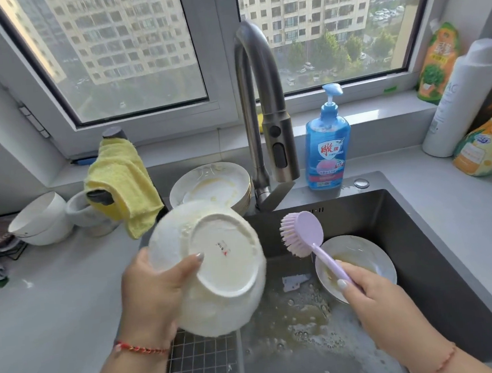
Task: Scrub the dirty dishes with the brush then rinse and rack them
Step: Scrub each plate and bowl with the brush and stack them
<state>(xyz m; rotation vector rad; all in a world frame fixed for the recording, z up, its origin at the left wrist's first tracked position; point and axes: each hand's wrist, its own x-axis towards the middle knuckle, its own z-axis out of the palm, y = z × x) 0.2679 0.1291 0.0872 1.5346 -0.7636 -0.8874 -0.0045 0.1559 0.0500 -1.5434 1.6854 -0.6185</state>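
White and sudsy, the bowl (pixel 213 267) is tilted with its underside to the camera, above the sink's (pixel 419 248) left edge. The left hand (pixel 155 291) grips its rim, thumb across the base. At 3 o'clock from the bowl, the right hand (pixel 378 297) curls around the lilac brush (pixel 303 235), bristles facing the bowl but apart from it. A dirty plate (pixel 362 253) lies in the foamy sink under the brush; more dirty plates (pixel 211 183) are stacked at 12 o'clock from the bowl.
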